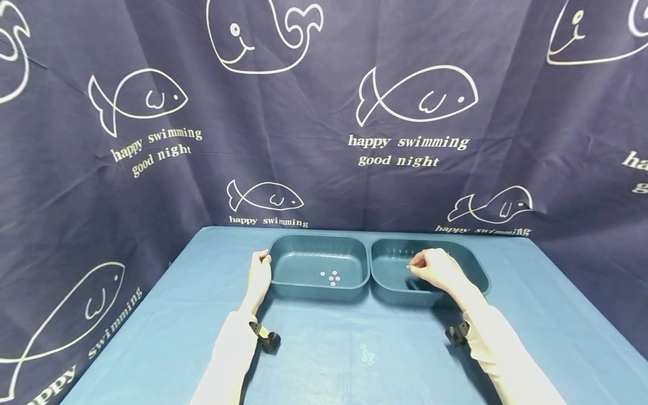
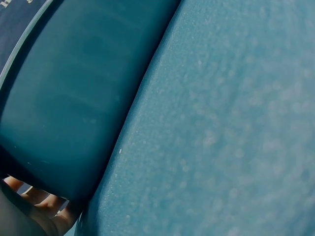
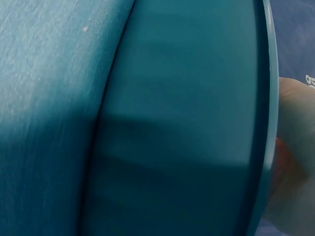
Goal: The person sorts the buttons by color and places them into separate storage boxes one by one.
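Note:
My left hand (image 1: 260,275) grips the left end of a dark teal plastic bin (image 1: 318,291); in the left wrist view its fingers (image 2: 49,204) lie bent against the bin's end wall. Several small pale discs, button-like, lie on that bin's floor near its front right. Over a second teal bin (image 1: 405,297), on the right, my right hand (image 1: 437,269) holds thumb and fingertips together, pinching a tiny pale disc (image 1: 409,267). In the right wrist view the bin wall (image 3: 187,98) hides most of that hand.
The two bins stand side by side at the back of a blue-covered table (image 1: 314,349). Several translucent greenish discs (image 1: 367,355) lie at the table's front middle. Behind hangs a dark curtain (image 1: 324,112) with white fish drawings.

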Motion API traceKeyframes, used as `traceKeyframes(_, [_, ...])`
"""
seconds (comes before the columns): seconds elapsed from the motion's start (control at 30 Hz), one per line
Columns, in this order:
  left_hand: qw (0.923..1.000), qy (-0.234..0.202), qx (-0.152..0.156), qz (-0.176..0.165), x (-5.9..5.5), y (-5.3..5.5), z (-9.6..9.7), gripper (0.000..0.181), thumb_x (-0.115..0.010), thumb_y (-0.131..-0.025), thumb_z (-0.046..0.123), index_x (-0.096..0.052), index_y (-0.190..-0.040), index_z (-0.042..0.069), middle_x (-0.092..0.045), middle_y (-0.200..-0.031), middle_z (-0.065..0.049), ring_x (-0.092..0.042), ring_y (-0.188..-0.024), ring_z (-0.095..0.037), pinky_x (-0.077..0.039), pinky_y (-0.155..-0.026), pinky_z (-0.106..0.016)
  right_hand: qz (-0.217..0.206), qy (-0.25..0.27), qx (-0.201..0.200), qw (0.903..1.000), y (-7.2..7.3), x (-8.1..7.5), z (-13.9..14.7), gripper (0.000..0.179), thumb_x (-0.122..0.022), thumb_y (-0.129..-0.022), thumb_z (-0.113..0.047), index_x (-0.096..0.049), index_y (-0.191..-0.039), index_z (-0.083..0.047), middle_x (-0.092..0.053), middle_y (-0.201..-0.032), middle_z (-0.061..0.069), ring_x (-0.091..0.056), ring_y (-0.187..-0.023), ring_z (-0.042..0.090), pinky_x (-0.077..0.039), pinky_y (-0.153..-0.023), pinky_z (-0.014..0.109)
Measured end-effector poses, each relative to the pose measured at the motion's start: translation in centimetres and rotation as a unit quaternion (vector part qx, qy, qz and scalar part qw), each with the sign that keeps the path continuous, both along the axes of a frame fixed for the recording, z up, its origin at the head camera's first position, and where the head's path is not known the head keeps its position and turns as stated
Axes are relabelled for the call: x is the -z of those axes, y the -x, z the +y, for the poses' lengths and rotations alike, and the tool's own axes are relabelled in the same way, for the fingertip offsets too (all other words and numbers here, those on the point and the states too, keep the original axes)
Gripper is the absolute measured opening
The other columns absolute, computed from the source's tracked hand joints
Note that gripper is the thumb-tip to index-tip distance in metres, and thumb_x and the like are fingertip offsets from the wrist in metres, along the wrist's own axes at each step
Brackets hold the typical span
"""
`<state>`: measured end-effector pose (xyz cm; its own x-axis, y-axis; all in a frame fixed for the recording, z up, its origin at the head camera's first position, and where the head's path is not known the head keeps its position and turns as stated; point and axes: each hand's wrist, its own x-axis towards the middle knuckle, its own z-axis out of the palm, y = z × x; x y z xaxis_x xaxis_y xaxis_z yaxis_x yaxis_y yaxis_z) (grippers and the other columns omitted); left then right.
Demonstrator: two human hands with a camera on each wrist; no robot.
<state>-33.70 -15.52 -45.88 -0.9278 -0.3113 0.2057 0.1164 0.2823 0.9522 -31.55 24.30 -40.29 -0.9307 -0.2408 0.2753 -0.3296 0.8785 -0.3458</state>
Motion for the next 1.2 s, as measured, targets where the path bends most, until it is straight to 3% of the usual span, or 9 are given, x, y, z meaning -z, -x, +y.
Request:
traceKeyframes(0.37, [0.9999, -0.009, -0.001, 0.006, 0.19, 0.09, 0.1, 0.027, -0.039, -0.096, 0.005, -0.043, -0.12, -0.008, -0.05, -0.121, -0.029, -0.046, -0.117, -0.039, -0.033, -0.102, -0.05, 0.003, -0.001, 0.012, 0.9999, 0.01, 0.43, 0.59, 0.008, -0.069, -0.077, -0.021, -0.071, -0.078, -0.013, -0.069, -0.073, -0.002, -0.062, -0.068, 0.014, -0.048, -0.064, 0.037])
traceKeyframes(1.2, [0.9999, -0.01, 0.002, 0.002, 0.1, 0.04, 0.04, 0.027, -0.038, -0.096, 0.006, -0.043, -0.12, -0.007, -0.05, -0.12, -0.028, -0.046, -0.116, -0.038, -0.033, -0.101, -0.049, 0.006, -0.008, 0.014, 0.9998, 0.2, 0.68, 0.68, 0.015, -0.068, -0.079, -0.021, -0.075, -0.087, -0.011, -0.073, -0.083, 0.003, -0.068, -0.078, 0.024, -0.051, -0.069, 0.042])
